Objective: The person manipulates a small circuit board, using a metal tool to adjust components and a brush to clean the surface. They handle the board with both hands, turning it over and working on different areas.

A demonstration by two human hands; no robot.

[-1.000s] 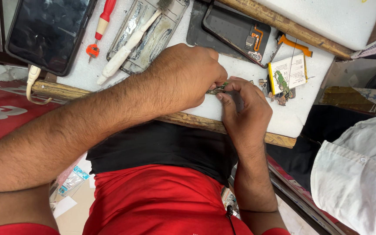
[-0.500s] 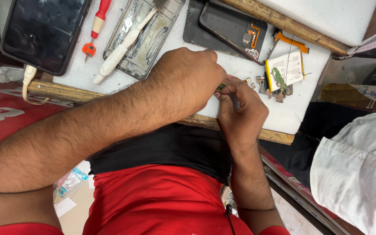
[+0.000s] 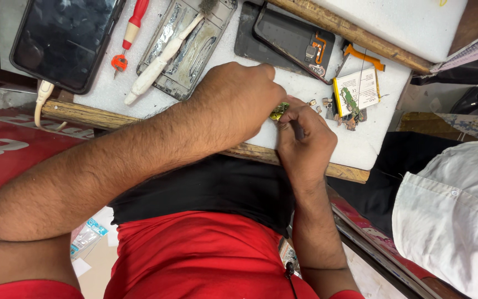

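My left hand (image 3: 239,102) reaches in from the left and pinches a small green circuit board (image 3: 279,111) at its fingertips, over the white foam work pad (image 3: 355,147). My right hand (image 3: 305,144) comes up from below, right against the board, and grips a thin dark tool (image 3: 297,130) whose tip points at it. The two hands touch. Several tiny metal parts (image 3: 319,102) lie just beyond the fingers, next to a white battery (image 3: 358,88) with a yellow edge.
On the pad lie a dark-screened phone (image 3: 62,39), a red-handled screwdriver (image 3: 131,27), a white brush (image 3: 159,58) across a phone frame (image 3: 195,39), and a dark back cover (image 3: 291,36) with orange flex. A white cable (image 3: 41,99) hangs left. Another person's white sleeve (image 3: 449,221) is at right.
Both hands stay together on the small board, shifting only slightly on the pad. The view has drifted a little; nothing was picked up or put down.
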